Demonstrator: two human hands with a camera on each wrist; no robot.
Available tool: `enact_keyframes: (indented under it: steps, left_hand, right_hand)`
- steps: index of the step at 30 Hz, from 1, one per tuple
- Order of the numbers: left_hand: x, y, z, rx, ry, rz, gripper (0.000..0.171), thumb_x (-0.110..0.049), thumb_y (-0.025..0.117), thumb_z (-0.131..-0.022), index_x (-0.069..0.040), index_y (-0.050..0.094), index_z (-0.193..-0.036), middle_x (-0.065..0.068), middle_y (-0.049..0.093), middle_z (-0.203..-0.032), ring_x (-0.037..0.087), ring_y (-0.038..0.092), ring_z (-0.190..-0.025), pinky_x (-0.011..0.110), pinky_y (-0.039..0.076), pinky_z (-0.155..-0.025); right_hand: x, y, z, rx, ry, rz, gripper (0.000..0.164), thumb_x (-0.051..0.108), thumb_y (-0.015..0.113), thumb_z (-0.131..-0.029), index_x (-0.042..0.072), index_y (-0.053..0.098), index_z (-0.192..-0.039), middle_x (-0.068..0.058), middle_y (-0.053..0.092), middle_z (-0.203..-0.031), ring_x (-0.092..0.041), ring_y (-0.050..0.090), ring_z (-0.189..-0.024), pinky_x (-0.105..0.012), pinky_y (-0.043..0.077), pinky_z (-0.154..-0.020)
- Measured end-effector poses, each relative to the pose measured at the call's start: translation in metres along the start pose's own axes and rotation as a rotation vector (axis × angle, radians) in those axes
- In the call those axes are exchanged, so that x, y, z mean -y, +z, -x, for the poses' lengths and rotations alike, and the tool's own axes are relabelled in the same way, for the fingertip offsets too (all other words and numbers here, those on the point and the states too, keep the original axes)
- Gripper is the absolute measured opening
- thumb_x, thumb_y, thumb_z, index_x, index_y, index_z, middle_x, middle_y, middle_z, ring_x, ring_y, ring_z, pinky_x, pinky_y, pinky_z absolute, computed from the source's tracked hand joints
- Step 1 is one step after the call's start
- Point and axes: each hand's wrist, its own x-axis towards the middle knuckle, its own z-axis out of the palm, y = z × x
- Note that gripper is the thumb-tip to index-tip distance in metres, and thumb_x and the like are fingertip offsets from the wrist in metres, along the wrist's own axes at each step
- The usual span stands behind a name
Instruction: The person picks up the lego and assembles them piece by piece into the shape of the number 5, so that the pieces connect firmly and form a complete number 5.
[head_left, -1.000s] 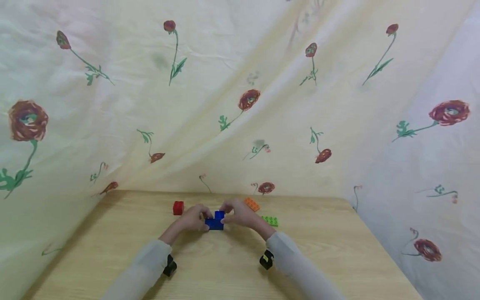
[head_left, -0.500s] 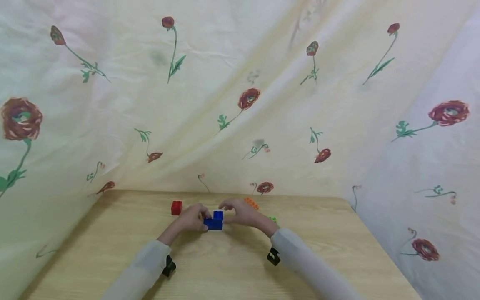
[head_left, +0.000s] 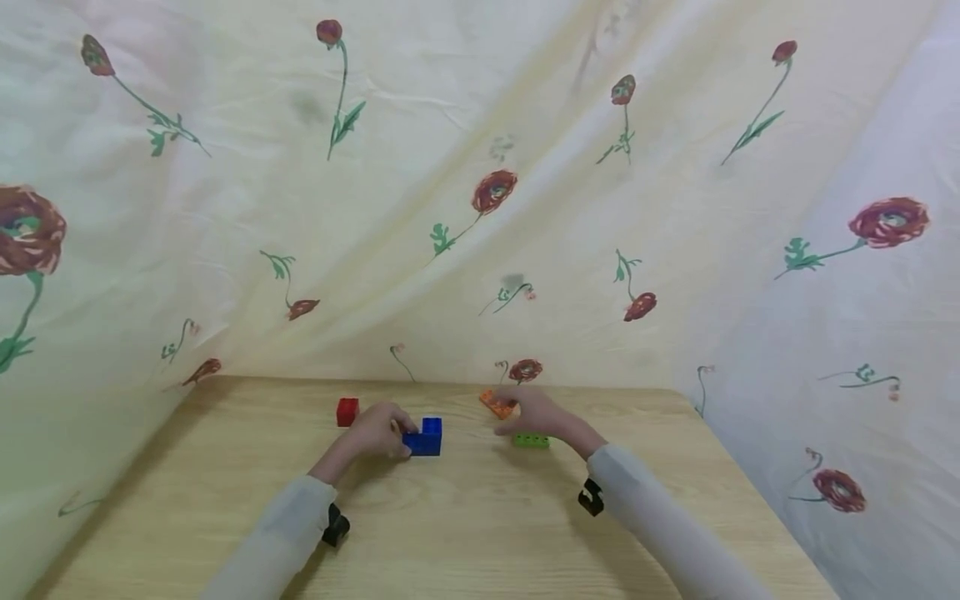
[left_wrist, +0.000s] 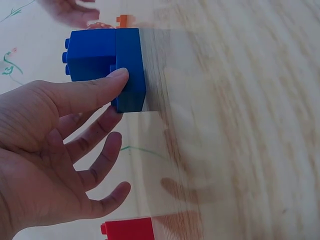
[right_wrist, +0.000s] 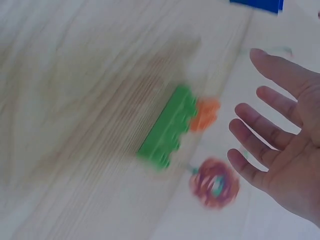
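A: Head view first. Where is everything?

B: The blue bricks [head_left: 426,440] are stacked, the small one on the right end of the longer one, and the left hand [head_left: 377,430] has them from the left. They're low at the counter [head_left: 450,533]; whether they touch it, I can't tell. The red brick [head_left: 347,412] is beyond that hand, to the left.

A: And the right hand [head_left: 536,412]?

B: Apart from the blue, over by the orange brick [head_left: 492,403] and the green brick [head_left: 532,440]. It partly covers the orange one. Contact there? Can't tell.

A: Left wrist view?

B: Clearer grip: thumb against the longer blue brick, index finger on the other side, a pinch. The remaining fingers curve loosely, with nothing in them.

A: Right wrist view?

B: Fingers spread, thumb well out, palm bare. So that hand is wide and holds nothing. The green one is blurred, studs showing, with orange just behind it.

A: So which step is this?

B: My reading: the left steadies the stack while the right goes for another brick. Orange or green, I wouldn't swear to either.

A: What would the next move call for?

B: Settling on one, lowering thumb and fingers to its opposite sides, and pinching without nudging its neighbour. The left should simply hold firm.
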Motion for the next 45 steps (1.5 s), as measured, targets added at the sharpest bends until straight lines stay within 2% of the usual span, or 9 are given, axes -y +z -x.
enact_keyframes:
  steps: [5,11,23,31,39,45]
  left_hand:
    - [0.0,-0.001,-0.002,0.005,0.004,0.003,0.03,-0.002,0.087,-0.075,-0.013,0.08,-0.103,0.003,0.069,-0.106,0.021,0.06,-0.093,0.031,0.054,-0.071]
    - [0.0,-0.003,-0.003,-0.002,0.006,-0.001,0.03,-0.003,0.088,-0.075,-0.014,0.08,-0.102,0.002,0.07,-0.105,0.021,0.06,-0.093,0.031,0.054,-0.072]
    - [0.0,-0.008,-0.003,-0.013,-0.005,-0.008,0.03,-0.005,0.089,-0.074,-0.016,0.08,-0.1,-0.001,0.073,-0.1,0.019,0.06,-0.09,0.032,0.053,-0.073]
    - [0.006,-0.008,-0.005,-0.022,-0.005,0.017,0.028,-0.006,0.089,-0.074,-0.015,0.08,-0.099,0.001,0.073,-0.101,0.019,0.062,-0.09,0.031,0.054,-0.072]
    - [0.007,-0.005,-0.003,-0.013,0.003,0.032,0.028,-0.004,0.09,-0.073,-0.014,0.081,-0.098,0.001,0.073,-0.102,0.019,0.063,-0.091,0.032,0.054,-0.072]
    - [0.005,-0.003,-0.001,-0.01,0.014,0.042,0.027,-0.002,0.089,-0.073,-0.013,0.08,-0.097,0.001,0.073,-0.1,0.019,0.062,-0.09,0.032,0.054,-0.072]
  right_hand:
    - [-0.025,-0.012,0.016,-0.012,0.035,-0.033,0.048,0.013,0.079,-0.088,-0.004,0.062,-0.129,-0.025,0.065,-0.126,-0.043,0.059,-0.117,-0.057,0.049,-0.097]
    - [-0.046,-0.018,0.029,0.001,0.045,-0.044,0.046,0.012,0.083,-0.084,-0.006,0.066,-0.123,-0.023,0.068,-0.121,-0.038,0.063,-0.108,-0.055,0.051,-0.095]
    - [-0.071,-0.011,0.037,0.008,0.101,-0.072,0.043,0.011,0.085,-0.079,0.0,0.07,-0.118,-0.01,0.069,-0.109,-0.024,0.061,-0.099,-0.038,0.051,-0.087]
    - [-0.076,-0.009,0.036,-0.001,0.116,-0.08,0.042,0.01,0.085,-0.079,0.0,0.071,-0.117,-0.008,0.067,-0.101,-0.02,0.058,-0.091,-0.03,0.049,-0.08]
    - [-0.074,-0.006,0.036,0.005,0.197,-0.113,0.037,0.008,0.086,-0.078,0.0,0.073,-0.111,-0.008,0.071,-0.103,-0.017,0.06,-0.092,-0.034,0.052,-0.083]
    - [-0.072,-0.005,0.038,0.005,0.223,-0.103,0.03,0.004,0.085,-0.078,0.0,0.075,-0.106,-0.007,0.071,-0.098,-0.016,0.059,-0.087,-0.033,0.051,-0.079]
